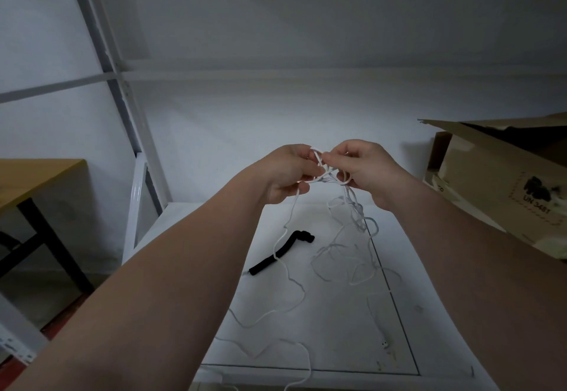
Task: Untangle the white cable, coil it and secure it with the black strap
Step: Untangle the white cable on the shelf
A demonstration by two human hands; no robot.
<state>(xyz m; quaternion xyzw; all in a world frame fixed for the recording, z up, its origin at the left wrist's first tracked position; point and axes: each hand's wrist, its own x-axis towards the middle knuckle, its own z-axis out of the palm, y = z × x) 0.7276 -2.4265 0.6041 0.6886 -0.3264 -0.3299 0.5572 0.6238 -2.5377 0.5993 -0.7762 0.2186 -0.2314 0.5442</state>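
Both hands are raised above the white table (337,323), pinching a knot of the white cable (345,255). My left hand (288,173) grips strands on the knot's left side, and one strand hangs from it down to the table. My right hand (360,165) pinches the loops on the right. Tangled loops trail from the knot onto the table, with a connector end (385,343) lying near the front. The black strap (280,252) lies flat on the table below my left hand, with a cable strand crossing it.
An open cardboard box (497,182) stands at the right, overhanging the table. A white metal shelf frame (122,93) rises at the left, and a wooden desk (33,179) with black legs sits further left. A white wall is behind.
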